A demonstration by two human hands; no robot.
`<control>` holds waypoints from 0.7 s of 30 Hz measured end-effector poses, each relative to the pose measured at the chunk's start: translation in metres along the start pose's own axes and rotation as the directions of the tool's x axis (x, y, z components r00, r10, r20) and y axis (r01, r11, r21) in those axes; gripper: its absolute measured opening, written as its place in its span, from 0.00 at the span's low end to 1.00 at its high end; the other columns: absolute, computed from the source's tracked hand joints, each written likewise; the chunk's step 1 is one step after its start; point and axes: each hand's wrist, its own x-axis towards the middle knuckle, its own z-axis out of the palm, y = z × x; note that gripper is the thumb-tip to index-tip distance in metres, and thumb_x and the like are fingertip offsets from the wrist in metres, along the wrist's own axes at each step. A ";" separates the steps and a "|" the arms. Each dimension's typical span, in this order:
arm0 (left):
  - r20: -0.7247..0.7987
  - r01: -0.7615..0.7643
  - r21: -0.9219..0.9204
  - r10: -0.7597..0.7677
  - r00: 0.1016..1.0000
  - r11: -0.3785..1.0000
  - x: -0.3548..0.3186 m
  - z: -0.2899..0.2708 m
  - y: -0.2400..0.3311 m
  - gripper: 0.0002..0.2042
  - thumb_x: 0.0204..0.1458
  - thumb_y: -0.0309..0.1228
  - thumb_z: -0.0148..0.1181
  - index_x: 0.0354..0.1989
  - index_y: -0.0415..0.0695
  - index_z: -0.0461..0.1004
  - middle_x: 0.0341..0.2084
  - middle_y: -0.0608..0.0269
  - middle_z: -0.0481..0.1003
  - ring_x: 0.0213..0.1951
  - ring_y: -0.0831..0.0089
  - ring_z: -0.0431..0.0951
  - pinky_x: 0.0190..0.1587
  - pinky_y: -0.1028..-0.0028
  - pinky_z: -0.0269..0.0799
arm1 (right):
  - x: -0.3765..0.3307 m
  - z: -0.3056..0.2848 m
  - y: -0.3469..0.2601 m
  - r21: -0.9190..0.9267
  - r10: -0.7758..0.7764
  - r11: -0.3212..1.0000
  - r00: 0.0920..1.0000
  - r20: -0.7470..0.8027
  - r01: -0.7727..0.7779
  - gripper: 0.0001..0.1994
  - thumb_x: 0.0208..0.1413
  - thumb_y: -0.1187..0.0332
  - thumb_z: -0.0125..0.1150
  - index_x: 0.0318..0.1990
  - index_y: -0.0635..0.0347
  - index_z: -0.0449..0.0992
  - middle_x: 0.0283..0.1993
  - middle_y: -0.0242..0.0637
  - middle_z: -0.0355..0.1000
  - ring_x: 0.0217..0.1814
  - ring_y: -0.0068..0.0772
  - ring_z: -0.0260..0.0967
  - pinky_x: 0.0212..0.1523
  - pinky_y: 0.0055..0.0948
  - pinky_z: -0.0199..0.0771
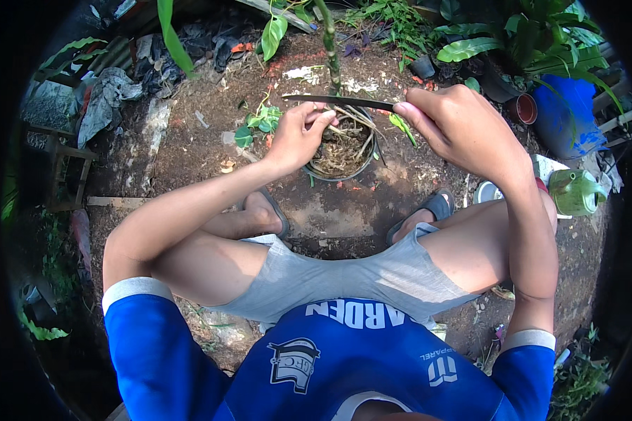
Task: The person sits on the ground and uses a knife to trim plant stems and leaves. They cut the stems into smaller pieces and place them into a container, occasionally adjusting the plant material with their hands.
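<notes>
Here both hands, left hand (298,137) and right hand (463,126), pinch a dark strip (337,102) over the pot (340,151) | risk: pulling hard could snap it

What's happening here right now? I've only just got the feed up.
A person squats on bare soil over a small black pot full of pale roots. Both hands hold a thin dark strip level above it: the left hand pinches near the strip's left part, the right hand grips its right end. A mottled green stem rises just behind the pot. A green watering can sits by the right knee, with a blue barrel behind it.
</notes>
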 end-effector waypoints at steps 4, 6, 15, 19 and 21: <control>-0.202 0.132 0.179 -0.095 0.975 0.975 -0.008 0.015 -0.049 0.07 0.65 0.28 0.61 0.45 0.37 0.78 0.31 0.60 0.81 0.33 0.76 0.79 0.38 0.74 0.73 | -0.016 0.009 0.001 0.047 -0.007 0.999 0.986 0.169 -0.001 0.18 0.72 0.58 0.53 0.37 0.62 0.81 0.26 0.53 0.77 0.34 0.60 0.78 0.37 0.53 0.80; -0.250 0.123 0.214 -0.068 0.966 0.969 -0.010 0.030 -0.072 0.07 0.64 0.28 0.61 0.46 0.38 0.79 0.35 0.54 0.83 0.38 0.72 0.83 0.40 0.70 0.76 | -0.021 0.013 0.007 0.064 -0.037 0.998 0.988 0.153 0.027 0.17 0.72 0.59 0.53 0.38 0.62 0.82 0.26 0.53 0.77 0.34 0.60 0.79 0.38 0.53 0.81; -0.256 0.293 -0.045 -0.295 0.920 0.955 -0.008 0.081 -0.194 0.10 0.63 0.30 0.60 0.47 0.37 0.81 0.35 0.56 0.86 0.36 0.66 0.87 0.43 0.68 0.78 | -0.043 0.030 0.025 0.040 0.059 0.997 0.979 0.195 -0.068 0.17 0.71 0.59 0.56 0.35 0.64 0.77 0.22 0.54 0.71 0.30 0.63 0.72 0.32 0.53 0.72; -0.290 0.118 0.136 -0.074 0.954 0.984 -0.005 0.101 -0.208 0.12 0.65 0.30 0.59 0.48 0.35 0.81 0.36 0.54 0.86 0.41 0.67 0.88 0.44 0.70 0.78 | -0.047 0.047 0.027 -0.021 0.116 0.993 0.942 0.314 -0.116 0.22 0.73 0.55 0.52 0.33 0.65 0.80 0.24 0.55 0.76 0.32 0.63 0.78 0.36 0.54 0.81; -0.264 0.134 -0.067 -0.147 0.953 0.989 0.001 0.100 -0.207 0.13 0.67 0.31 0.57 0.49 0.34 0.81 0.36 0.54 0.86 0.40 0.67 0.87 0.44 0.69 0.78 | -0.049 0.056 0.027 -0.025 0.143 0.989 0.936 0.321 -0.143 0.23 0.73 0.55 0.51 0.32 0.65 0.81 0.24 0.55 0.76 0.32 0.63 0.78 0.36 0.54 0.81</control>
